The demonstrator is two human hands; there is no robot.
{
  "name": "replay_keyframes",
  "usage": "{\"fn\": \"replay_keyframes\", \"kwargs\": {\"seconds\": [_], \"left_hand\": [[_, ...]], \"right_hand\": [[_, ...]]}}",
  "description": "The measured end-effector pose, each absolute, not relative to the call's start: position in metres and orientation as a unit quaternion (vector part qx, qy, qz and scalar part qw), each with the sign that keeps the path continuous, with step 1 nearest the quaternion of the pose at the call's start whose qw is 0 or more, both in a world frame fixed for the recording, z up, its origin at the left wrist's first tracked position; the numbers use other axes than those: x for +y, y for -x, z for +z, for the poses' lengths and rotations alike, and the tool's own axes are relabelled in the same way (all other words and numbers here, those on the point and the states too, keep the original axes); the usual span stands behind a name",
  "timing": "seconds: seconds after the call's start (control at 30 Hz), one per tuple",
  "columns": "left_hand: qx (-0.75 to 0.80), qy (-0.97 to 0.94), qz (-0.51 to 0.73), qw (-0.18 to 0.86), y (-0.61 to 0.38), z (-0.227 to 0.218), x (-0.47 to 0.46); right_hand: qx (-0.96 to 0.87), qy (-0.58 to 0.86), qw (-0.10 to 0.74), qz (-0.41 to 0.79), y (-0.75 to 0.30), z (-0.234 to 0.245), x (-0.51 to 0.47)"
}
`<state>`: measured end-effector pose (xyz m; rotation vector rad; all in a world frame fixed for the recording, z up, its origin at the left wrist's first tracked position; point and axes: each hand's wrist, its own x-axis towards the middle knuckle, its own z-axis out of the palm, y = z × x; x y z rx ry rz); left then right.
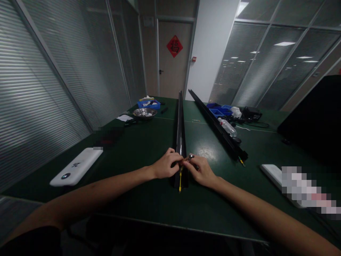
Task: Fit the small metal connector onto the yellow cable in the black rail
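A long black metal channel (180, 131) lies lengthwise on the green table, its near end between my hands. My left hand (167, 165) reaches in from the left, fingers curled and closed at the channel. From the right comes my right hand (201, 171), thumb and index finger pinched together close to the left fingertips. A small shiny metal piece (191, 156) shows at the right index finger. What the fingertips hold is too small to make out. Below them a yellow wire (180, 179) with a metal tip runs out along the channel's near end.
A second black channel (217, 124) lies at the right, with a yellow-green wire (241, 161) at its end. Beside it are a plastic bottle (227, 127) and blue bins (218, 111). A metal bowl (145, 113), blue tray (149, 104) and white device (77, 167) are left.
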<state>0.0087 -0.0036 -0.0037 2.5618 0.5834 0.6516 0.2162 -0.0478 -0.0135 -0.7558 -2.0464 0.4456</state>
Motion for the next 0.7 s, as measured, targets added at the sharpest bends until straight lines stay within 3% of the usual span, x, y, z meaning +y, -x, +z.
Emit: {"fn": "replay_keyframes", "kwargs": {"seconds": [0.43, 0.7], "left_hand": [[0.214, -0.925, 0.225, 0.219, -0.0085, -0.0027, -0.0027], [0.218, -0.924, 0.222, 0.221, -0.0081, -0.0021, -0.0034]], "right_hand": [[-0.829, 0.273, 0.436, 0.220, -0.2193, -0.0162, -0.0441], [-0.822, 0.320, 0.437, 0.175, -0.2177, -0.0161, -0.0486]]}}
